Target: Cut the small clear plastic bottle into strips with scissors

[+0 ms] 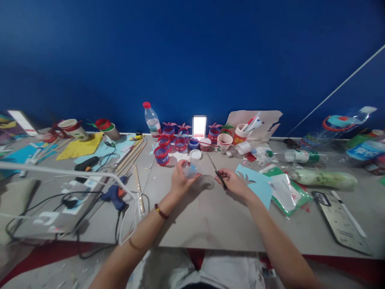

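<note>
My left hand is closed around a clear plastic cup, which looks like the cut end of a bottle, held above the table. To its right, my right hand grips dark-handled scissors, the slim blades pointing up and away. The blades are apart from the cup. Beyond my left hand lies a round white lid. Several red-and-blue painted cups, one of them with eyes, stand behind it. Under my right forearm's far side rests light blue paper with a leaf-like cutout.
Left: a blue glue gun, a white power strip, cables and wooden sticks. Behind: a red-capped bottle and a paper cup of markers. Right: plastic bottles, a green packet and a phone.
</note>
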Motion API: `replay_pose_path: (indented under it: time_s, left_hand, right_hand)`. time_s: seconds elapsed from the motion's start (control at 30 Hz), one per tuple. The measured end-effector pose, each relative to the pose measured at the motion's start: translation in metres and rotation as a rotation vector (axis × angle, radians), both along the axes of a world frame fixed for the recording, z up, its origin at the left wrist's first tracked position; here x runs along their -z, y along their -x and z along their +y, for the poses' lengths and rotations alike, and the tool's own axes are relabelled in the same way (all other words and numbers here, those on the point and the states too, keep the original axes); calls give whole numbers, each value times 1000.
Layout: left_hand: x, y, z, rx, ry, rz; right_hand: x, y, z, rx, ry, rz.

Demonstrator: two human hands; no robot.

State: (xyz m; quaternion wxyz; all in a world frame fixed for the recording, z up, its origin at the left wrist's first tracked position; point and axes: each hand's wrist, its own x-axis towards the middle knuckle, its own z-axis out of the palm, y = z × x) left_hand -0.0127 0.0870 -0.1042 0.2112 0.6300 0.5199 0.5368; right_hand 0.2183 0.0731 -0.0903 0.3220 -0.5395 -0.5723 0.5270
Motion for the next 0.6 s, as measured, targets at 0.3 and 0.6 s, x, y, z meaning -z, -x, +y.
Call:
replay_pose_path:
  time_s: [0.3,0.6]
  left_hand:
    - [-12,-12,1,381,485,-752]
    - [-8,-5,7,556,605,-788]
  right_hand:
    - [-19,28,-13,-38,146,159]
    - [-24,29,-13,-35,203,158]
